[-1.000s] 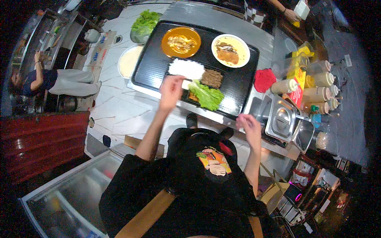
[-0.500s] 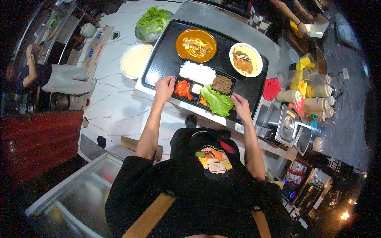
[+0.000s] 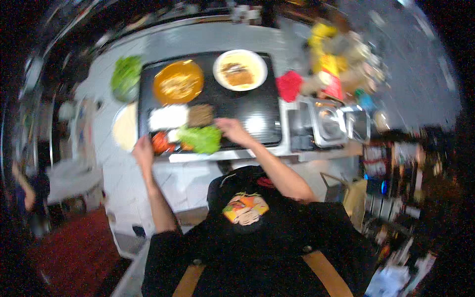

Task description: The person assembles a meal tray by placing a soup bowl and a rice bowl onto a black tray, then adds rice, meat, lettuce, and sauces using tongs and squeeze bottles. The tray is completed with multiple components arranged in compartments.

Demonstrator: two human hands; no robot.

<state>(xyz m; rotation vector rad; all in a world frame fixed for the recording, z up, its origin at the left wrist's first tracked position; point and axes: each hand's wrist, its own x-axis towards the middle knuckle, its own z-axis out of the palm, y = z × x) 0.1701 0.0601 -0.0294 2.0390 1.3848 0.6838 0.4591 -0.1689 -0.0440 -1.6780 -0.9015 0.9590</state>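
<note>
A black compartment meal box (image 3: pixel 178 148) lies at the near left of a large black tray (image 3: pixel 255 105). It holds white rice (image 3: pixel 168 118), brown minced-looking meat (image 3: pixel 200 115), red-orange shredded food (image 3: pixel 162 142) and a green lettuce leaf (image 3: pixel 202 139). My left hand (image 3: pixel 143 150) is closed at the box's left edge. At its right edge, beside the meat and lettuce, is my right hand (image 3: pixel 232 130), fingers bent against the rim. Motion blurs both hands. Behind the box stand an orange-brown bowl of food (image 3: pixel 178 81) and a white bowl with yellowish soup and a brown piece (image 3: pixel 240 70).
Left of the tray are a bowl of lettuce (image 3: pixel 126 78) and a round pale container (image 3: pixel 124 127). To the right lie a red cloth (image 3: pixel 289 86), metal containers (image 3: pixel 328 121) and blurred squeeze bottles (image 3: pixel 349 74). A dark red surface (image 3: pixel 74 240) is at lower left.
My view has turned, so the tray appears straighter and further left, with more blur. Both hands are still at the box's sides. The other person at the back right has left view.
</note>
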